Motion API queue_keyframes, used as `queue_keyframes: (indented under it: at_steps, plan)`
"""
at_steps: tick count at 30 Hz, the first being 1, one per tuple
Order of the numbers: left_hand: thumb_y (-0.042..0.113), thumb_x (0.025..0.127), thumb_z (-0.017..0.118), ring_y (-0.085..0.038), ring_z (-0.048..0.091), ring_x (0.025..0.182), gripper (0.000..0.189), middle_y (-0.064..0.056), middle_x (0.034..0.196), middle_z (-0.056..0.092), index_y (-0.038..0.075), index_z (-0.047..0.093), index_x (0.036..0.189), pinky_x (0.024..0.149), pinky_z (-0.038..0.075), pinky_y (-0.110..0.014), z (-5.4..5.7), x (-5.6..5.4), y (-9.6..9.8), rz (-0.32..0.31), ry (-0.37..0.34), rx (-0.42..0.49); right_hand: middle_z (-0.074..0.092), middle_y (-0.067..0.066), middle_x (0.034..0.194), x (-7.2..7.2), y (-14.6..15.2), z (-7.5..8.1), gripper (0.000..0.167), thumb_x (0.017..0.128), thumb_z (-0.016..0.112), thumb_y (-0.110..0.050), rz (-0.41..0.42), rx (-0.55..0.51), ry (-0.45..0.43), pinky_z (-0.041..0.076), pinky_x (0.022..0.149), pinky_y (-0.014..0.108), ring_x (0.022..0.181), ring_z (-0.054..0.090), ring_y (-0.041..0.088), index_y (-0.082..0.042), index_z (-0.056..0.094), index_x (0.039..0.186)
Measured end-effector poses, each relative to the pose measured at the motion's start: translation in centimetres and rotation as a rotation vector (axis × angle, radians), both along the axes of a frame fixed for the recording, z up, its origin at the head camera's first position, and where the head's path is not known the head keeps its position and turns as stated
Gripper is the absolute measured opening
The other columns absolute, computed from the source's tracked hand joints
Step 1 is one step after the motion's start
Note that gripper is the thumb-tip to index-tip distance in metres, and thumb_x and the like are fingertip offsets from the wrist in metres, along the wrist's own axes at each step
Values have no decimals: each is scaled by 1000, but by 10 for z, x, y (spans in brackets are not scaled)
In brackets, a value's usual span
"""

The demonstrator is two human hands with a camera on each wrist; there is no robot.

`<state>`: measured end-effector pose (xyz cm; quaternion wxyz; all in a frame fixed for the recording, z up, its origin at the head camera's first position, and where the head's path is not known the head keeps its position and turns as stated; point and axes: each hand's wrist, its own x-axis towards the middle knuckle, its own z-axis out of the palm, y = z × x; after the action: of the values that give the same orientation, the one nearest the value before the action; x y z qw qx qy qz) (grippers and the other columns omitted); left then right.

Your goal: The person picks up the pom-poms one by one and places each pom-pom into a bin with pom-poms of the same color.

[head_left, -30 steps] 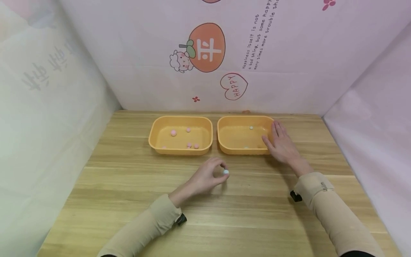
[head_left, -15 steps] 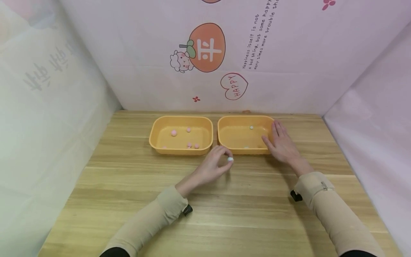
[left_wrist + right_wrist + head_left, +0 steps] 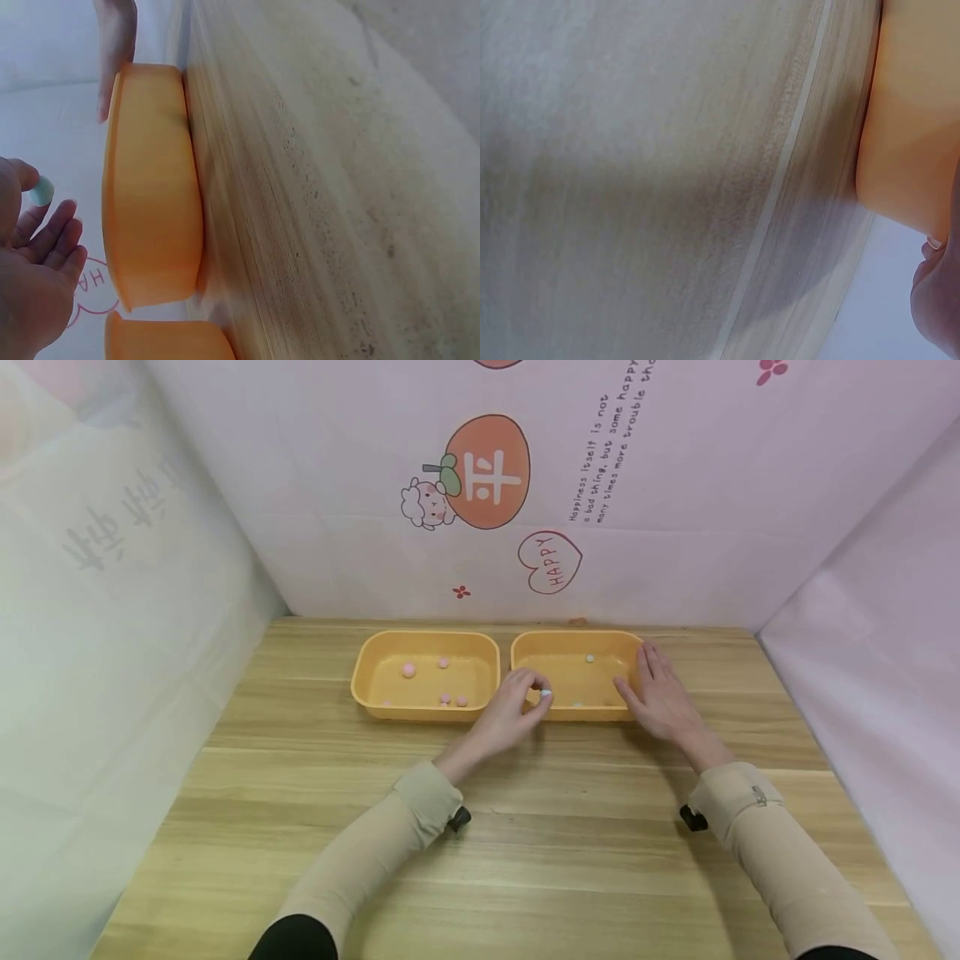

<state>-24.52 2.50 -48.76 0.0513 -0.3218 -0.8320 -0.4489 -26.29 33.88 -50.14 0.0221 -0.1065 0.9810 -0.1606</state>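
My left hand (image 3: 510, 714) pinches a small pale blue-green ball (image 3: 546, 693) between thumb and index finger, over the near left corner of the right yellow tray (image 3: 577, 714). In the left wrist view the same ball (image 3: 42, 191) shows at the fingertips, on the rim side of the tray (image 3: 154, 187). My right hand (image 3: 667, 702) rests on the right end of that tray, thumb over the near rim and fingers along the end wall. One small pale ball (image 3: 589, 658) lies inside it, and another (image 3: 577, 704) is partly hidden by the near wall.
To the left stands a second yellow tray (image 3: 425, 714) with several pink balls (image 3: 408, 670) in it. A narrow gap parts the two trays. Both sit near the back of the wooden table (image 3: 525, 860), before a printed white cloth (image 3: 352, 527).
My left hand has moved away from me and slightly right, carrying the ball from over the table to the right tray's near rim. The right hand keeps its place on the tray.
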Motion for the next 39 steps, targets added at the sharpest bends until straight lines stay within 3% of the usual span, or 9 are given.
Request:
queue_keyframes:
  at_steps: [7,11,14,18,24,27,29,31,39]
  plan:
    - [13,113,61,-31,62,124,12,-15,124,70,2,66,116,112,54,-46,-4,-12,8,28,3,-2,-6,35,181,1,1,0,95,116,21,-62,-2,9,4,2,142,60,171,-5,50,14,-4,169]
    - [22,113,63,-26,62,123,16,-10,122,72,6,68,115,113,54,-42,-24,-28,13,33,43,23,-5,35,181,1,1,0,95,116,21,-62,-4,12,13,4,142,61,171,-3,51,14,-3,169]
    - [29,112,64,-20,62,122,19,-4,120,72,11,69,115,111,52,-35,-52,-49,22,60,69,26,-4,35,181,1,1,2,95,117,22,-61,-5,14,16,4,142,61,171,-3,51,14,-2,169]
    - [29,110,67,-17,61,121,14,1,116,71,16,68,114,109,52,-35,-71,-67,32,94,84,-6,-6,35,180,2,0,3,95,117,21,-61,-3,14,2,3,142,61,171,-5,51,14,-4,169]
    - [33,112,63,-23,62,124,22,-2,117,72,12,68,115,110,54,-37,-46,-57,35,130,57,-78,-7,35,181,2,-1,2,95,117,21,-61,-1,9,-1,2,142,61,171,-5,51,14,-5,169]
    - [30,113,61,-26,62,126,23,-6,118,72,9,68,114,110,55,-38,-27,-45,34,130,26,-94,-7,35,181,2,-1,1,95,117,22,-61,-1,2,1,2,142,61,171,-5,51,14,-5,169]
    - [30,113,61,-26,62,128,23,-6,120,73,9,68,116,110,55,-37,-26,-44,34,137,20,-109,-7,35,181,2,-2,1,95,117,22,-61,-2,3,2,2,142,61,171,-5,51,13,-5,169]
    - [20,112,63,-31,62,131,18,-12,124,73,4,68,119,112,56,-42,-10,-34,33,134,-14,-122,-8,34,181,2,-2,2,95,117,22,-60,-3,2,3,1,142,61,171,-4,51,13,-6,169]
    - [20,109,69,-31,61,134,30,-15,134,72,1,67,132,118,52,-43,-7,-34,33,139,-14,-117,-6,35,181,2,-1,2,94,117,21,-60,-7,16,3,3,142,61,171,-4,52,13,-5,169]
